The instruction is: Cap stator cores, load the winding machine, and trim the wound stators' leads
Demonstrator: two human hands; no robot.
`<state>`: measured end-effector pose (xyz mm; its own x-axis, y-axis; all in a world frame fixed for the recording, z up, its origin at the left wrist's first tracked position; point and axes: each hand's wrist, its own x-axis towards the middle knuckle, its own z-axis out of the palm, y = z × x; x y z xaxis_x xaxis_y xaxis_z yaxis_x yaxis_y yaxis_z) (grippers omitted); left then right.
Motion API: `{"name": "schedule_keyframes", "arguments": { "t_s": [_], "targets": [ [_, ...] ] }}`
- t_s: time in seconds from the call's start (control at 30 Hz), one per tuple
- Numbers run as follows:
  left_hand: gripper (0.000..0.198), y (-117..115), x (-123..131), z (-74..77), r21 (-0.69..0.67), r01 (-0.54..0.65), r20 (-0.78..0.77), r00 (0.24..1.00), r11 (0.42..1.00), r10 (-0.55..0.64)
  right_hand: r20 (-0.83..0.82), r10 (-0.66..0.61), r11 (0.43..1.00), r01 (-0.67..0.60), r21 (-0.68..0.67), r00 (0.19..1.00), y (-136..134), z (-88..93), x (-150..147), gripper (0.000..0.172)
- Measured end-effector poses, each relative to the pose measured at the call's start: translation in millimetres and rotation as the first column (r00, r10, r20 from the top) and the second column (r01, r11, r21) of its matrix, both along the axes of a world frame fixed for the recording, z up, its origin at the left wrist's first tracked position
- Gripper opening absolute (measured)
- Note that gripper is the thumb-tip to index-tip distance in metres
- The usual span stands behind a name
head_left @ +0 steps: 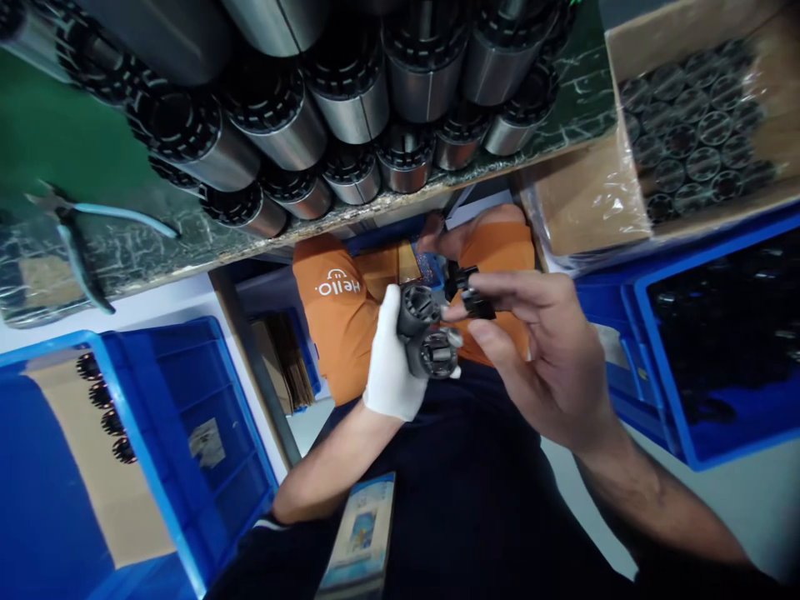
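Note:
My left hand point(392, 358) wears a white glove and is closed around two dark grey cylindrical motor cores point(428, 333), held over my lap. My bare right hand point(537, 350) is beside them on the right, pinching a small black plastic part point(472, 293) between thumb and fingers. The black part sits just right of the upper core, close to it. My legs show below in orange trousers point(341, 321) and a dark apron point(475, 483).
Rows of metal stator cylinders point(350, 92) lie on the green worktop point(68, 142) above, with blue-handled pliers point(81, 233) at the left. A cardboard box of dark rings point(693, 125) sits upper right. Blue crates point(187, 417) flank me, another at the right point(718, 333).

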<state>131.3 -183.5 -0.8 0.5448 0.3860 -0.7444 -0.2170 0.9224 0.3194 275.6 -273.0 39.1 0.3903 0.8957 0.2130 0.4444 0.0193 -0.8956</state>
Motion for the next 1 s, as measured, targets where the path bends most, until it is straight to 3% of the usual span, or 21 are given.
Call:
{"name": "schedule_keyframes", "arguments": {
  "t_s": [0.1,0.17,0.27,0.33,0.43,0.53,0.67,0.87,1.0],
  "targets": [
    [0.051,-0.5,1.8,8.2,0.211,-0.052,0.008,0.999,0.976,0.051,-0.049,0.051,0.999,-0.051,-0.004,0.998,-2.8,5.5,1.7,0.036],
    [0.044,1.5,1.5,16.7,0.322,-0.081,-0.001,0.996,0.943,0.086,0.015,0.083,0.996,-0.083,0.009,0.996,-2.0,9.3,2.5,0.038],
    [0.043,3.9,-1.6,26.0,0.381,-0.045,0.035,0.999,0.923,0.035,0.143,0.055,0.998,-0.059,0.017,0.988,-2.3,15.7,4.8,0.042],
    [0.045,3.4,-3.8,27.9,0.4,-0.028,0.084,0.996,0.916,-0.006,0.176,0.017,0.999,-0.023,0.028,0.984,-4.1,18.6,6.1,0.046],
    [0.045,0.3,-5.3,25.7,0.507,-0.039,0.069,0.998,0.861,0.005,0.084,-0.003,0.998,-0.002,0.058,0.996,-4.7,18.6,4.8,0.049],
    [0.043,-2.7,-5.8,22.0,0.617,-0.021,0.019,1.0,0.786,0.011,0.054,-0.031,0.995,0.026,0.093,0.998,1.2,16.4,0.7,0.036],
    [0.042,-2.2,-8.6,19.7,0.663,0.044,0.0,0.998,0.747,-0.059,0.144,-0.069,0.992,0.053,0.111,0.987,10.4,16.3,-2.2,0.02],
    [0.037,1.2,-10.4,18.4,0.711,0.11,-0.03,0.991,0.695,-0.127,0.189,-0.022,0.997,0.007,0.08,0.982,2.9,16.1,5.9,0.026],
    [0.037,0.0,-12.0,13.9,0.699,0.129,-0.026,0.988,0.704,-0.155,0.275,-0.051,0.996,0.031,0.079,0.96,-5.0,7.1,7.3,0.029]
  ]
}}
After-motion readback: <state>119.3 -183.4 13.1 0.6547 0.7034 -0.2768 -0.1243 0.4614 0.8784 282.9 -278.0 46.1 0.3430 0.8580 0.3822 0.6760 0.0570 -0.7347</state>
